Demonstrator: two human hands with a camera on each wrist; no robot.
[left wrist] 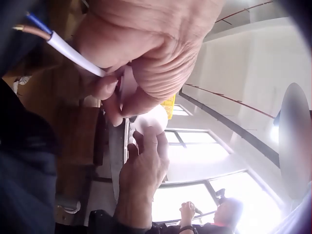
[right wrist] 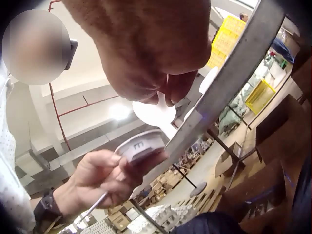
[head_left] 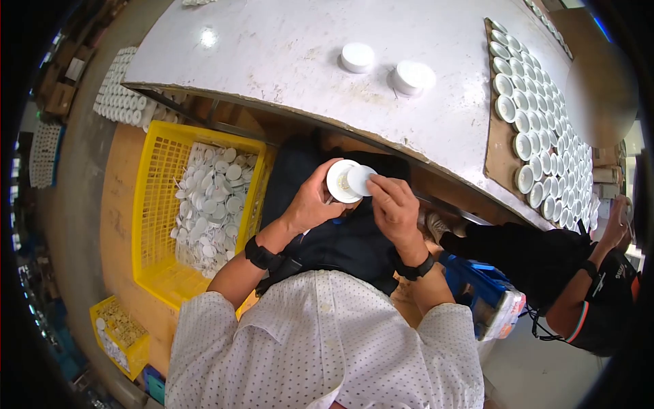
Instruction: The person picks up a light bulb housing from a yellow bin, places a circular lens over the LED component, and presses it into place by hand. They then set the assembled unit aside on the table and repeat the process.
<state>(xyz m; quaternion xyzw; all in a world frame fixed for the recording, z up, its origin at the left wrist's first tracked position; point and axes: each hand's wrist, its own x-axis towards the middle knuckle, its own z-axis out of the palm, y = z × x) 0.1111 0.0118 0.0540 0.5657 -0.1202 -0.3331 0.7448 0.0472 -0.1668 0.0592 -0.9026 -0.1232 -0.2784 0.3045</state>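
Observation:
My left hand (head_left: 308, 206) grips a round white shallow light housing (head_left: 334, 183) by its side, its open face up and small yellowish parts showing inside. From the housing a white cable (left wrist: 73, 56) runs out past the fingers, ending in bare-tipped blue and brown wires. In my right hand (head_left: 396, 210), thumb and fingers pinch a thin white disc (head_left: 360, 181) at its edge. The disc overlaps the right part of the housing's opening in the head view. Seen from the right wrist, the disc (right wrist: 153, 113) is just above the housing (right wrist: 142, 146).
Two white round housings (head_left: 357, 57) stand on the white table (head_left: 272, 61) ahead. Rows of white cups cover a cardboard sheet (head_left: 499, 146) at right. At left, a yellow crate (head_left: 141, 235) holds many white discs (head_left: 211, 198). Another person's arm (head_left: 572, 307) is at far right.

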